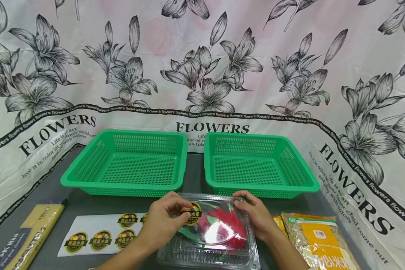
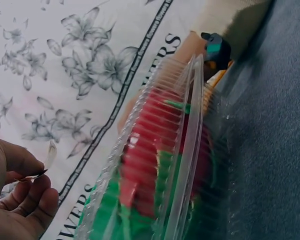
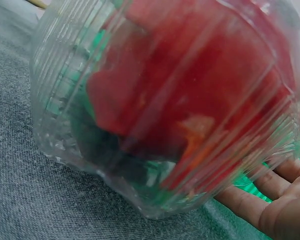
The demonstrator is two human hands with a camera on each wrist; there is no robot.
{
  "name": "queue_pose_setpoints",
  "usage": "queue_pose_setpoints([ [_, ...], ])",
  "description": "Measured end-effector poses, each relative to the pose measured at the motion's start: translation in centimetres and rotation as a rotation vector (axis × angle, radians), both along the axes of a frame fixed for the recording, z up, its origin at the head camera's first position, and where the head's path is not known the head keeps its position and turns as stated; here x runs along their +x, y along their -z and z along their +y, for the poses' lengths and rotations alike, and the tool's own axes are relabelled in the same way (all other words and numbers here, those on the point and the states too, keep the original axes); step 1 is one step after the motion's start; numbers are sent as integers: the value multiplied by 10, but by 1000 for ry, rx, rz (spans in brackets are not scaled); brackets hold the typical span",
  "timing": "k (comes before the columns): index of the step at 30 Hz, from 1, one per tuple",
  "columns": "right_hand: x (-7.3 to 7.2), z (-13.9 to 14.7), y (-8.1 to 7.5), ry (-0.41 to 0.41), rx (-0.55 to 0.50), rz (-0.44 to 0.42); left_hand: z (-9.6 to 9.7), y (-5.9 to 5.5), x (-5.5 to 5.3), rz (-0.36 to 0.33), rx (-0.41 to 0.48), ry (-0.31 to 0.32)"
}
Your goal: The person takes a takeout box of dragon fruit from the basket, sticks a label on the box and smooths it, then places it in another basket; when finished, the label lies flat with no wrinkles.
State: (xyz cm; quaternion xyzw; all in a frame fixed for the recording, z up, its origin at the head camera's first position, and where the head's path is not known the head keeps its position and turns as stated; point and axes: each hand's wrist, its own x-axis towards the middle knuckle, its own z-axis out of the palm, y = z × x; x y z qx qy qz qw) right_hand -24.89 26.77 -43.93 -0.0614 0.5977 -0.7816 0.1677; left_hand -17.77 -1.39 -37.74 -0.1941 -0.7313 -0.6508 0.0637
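My left hand (image 1: 162,223) pinches a round black-and-gold sticker (image 1: 194,214) between thumb and fingertips, over the left part of a clear plastic clamshell box (image 1: 209,258). Seen from the left wrist, the sticker (image 2: 51,156) is edge-on and curled, apart from the box wall. Inside the box is a red dragon fruit (image 1: 224,227) with green tips. My right hand (image 1: 258,217) holds the box at its far right corner, thumb on the lid edge. In the right wrist view its fingers (image 3: 242,202) lie against the box's side.
Two green baskets (image 1: 123,187) (image 1: 263,187) stand behind the box. A white sheet of matching stickers (image 1: 84,223) lies left, beside a yellow-and-blue pasta pack (image 1: 37,232). At right is an orange-labelled clear food bag (image 1: 318,240), with a small yellow packet (image 1: 279,224) beside it.
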Motion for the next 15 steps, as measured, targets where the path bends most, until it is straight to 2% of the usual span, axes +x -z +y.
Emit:
queue_pose_setpoints([
  [8, 0, 0, -2, -8, 2, -3, 12, 1, -3, -13, -36, -5],
  [15, -1, 0, -2, -12, 1, -7, 22, 1, -8, 19, -158, -52],
])
